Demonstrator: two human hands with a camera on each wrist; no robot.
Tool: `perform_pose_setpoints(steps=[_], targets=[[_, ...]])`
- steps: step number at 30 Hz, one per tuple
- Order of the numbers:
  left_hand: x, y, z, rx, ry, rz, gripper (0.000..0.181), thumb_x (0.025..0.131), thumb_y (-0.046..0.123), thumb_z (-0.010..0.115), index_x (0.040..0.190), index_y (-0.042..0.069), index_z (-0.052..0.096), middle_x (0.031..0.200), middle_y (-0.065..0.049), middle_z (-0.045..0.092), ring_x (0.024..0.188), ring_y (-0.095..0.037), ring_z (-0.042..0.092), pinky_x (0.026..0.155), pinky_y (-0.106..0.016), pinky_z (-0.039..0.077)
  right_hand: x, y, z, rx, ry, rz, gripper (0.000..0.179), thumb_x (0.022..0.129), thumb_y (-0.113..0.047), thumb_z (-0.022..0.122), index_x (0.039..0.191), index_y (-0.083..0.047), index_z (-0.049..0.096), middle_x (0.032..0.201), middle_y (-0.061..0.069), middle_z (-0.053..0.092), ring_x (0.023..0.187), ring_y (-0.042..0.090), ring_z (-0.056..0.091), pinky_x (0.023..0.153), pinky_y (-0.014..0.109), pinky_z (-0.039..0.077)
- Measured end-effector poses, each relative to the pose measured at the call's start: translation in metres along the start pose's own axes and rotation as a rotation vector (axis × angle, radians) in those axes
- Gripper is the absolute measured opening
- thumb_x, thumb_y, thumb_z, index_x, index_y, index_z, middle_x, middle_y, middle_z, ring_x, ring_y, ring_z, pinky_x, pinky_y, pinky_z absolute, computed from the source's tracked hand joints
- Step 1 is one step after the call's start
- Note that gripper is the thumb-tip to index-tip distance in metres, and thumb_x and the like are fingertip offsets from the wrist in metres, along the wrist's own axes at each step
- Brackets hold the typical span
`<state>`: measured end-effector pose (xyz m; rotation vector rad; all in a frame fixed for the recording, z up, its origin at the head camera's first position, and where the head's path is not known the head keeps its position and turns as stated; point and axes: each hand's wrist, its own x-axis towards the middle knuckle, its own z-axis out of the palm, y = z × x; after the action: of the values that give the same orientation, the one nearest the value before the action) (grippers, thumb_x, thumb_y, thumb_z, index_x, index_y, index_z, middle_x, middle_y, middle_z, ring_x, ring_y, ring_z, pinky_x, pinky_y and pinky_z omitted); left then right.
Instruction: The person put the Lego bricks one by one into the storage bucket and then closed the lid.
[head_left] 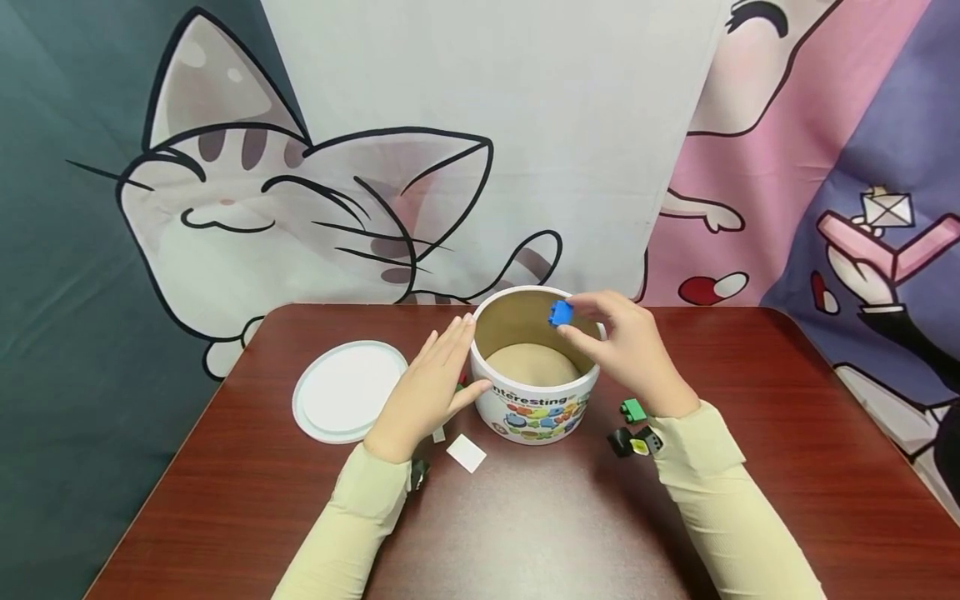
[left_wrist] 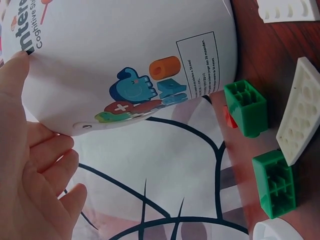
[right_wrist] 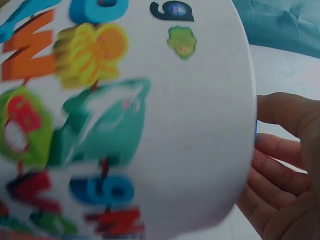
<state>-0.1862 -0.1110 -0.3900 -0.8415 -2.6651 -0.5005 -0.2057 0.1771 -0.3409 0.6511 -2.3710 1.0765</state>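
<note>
A round white bucket [head_left: 487,408] printed with "Interesting" and colourful pictures stands upright at the back middle of the table. Its top is uncovered, and the beige bottom shows no bricks in the visible part. My left hand [head_left: 423,398] rests against the bucket's left side with its fingers straight. Over the right part of the opening, my right hand [head_left: 633,350] pinches a small blue building brick [head_left: 560,313] between thumb and fingertips. In the right wrist view the bucket wall hides nearly all of the blue brick.
A white round lid [head_left: 351,392] lies left of the bucket. Near the left hand are a white flat plate [head_left: 467,452], green bricks [left_wrist: 250,107] and a red piece [left_wrist: 230,116]. By the right sleeve lie a green brick [head_left: 632,410] and a black-and-yellow piece [head_left: 639,447].
</note>
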Motion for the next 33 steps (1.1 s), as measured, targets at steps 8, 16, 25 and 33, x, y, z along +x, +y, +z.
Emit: perform_pose_setpoints(steps=[8, 16, 25, 33], targets=[[-0.001, -0.001, 0.001, -0.004, 0.016, 0.016, 0.083, 0.098, 0.044, 0.065, 0.158, -0.001, 0.029, 0.163, -0.014, 0.031, 0.153, -0.024, 0.025, 0.123, -0.048, 0.023, 0.026, -0.006, 0.02, 0.036, -0.192, 0.088, 0.031, 0.086, -0.008, 0.08, 0.113, 0.003, 0.069, 0.103, 0.014, 0.07, 0.089, 0.026, 0.072, 0.082, 0.042, 0.06], [-0.002, -0.001, 0.001, -0.011, 0.024, 0.017, 0.083, 0.098, 0.044, 0.066, 0.158, -0.001, 0.029, 0.163, -0.014, 0.031, 0.153, -0.024, 0.025, 0.123, -0.048, 0.022, 0.038, -0.005, 0.035, -0.069, -0.367, 0.22, 0.037, 0.087, -0.009, 0.078, 0.118, 0.008, 0.066, 0.108, 0.022, 0.072, 0.095, 0.033, 0.072, 0.086, 0.047, 0.059], [-0.002, -0.002, 0.001, -0.012, 0.017, 0.008, 0.083, 0.098, 0.044, 0.065, 0.158, -0.001, 0.029, 0.164, -0.014, 0.03, 0.153, -0.024, 0.025, 0.124, -0.048, 0.022, 0.031, -0.008, 0.023, -0.064, -0.242, 0.188, 0.03, 0.092, -0.009, 0.073, 0.116, 0.007, 0.067, 0.111, 0.022, 0.071, 0.097, 0.034, 0.072, 0.088, 0.048, 0.058], [-0.001, -0.001, 0.0, -0.027, 0.013, 0.003, 0.083, 0.098, 0.044, 0.065, 0.158, -0.001, 0.029, 0.163, -0.014, 0.031, 0.153, -0.024, 0.025, 0.124, -0.047, 0.021, 0.016, -0.007, -0.003, -0.033, 0.01, 0.059, 0.017, 0.092, -0.006, 0.072, 0.107, 0.002, 0.072, 0.096, 0.013, 0.073, 0.083, 0.023, 0.069, 0.077, 0.033, 0.059]])
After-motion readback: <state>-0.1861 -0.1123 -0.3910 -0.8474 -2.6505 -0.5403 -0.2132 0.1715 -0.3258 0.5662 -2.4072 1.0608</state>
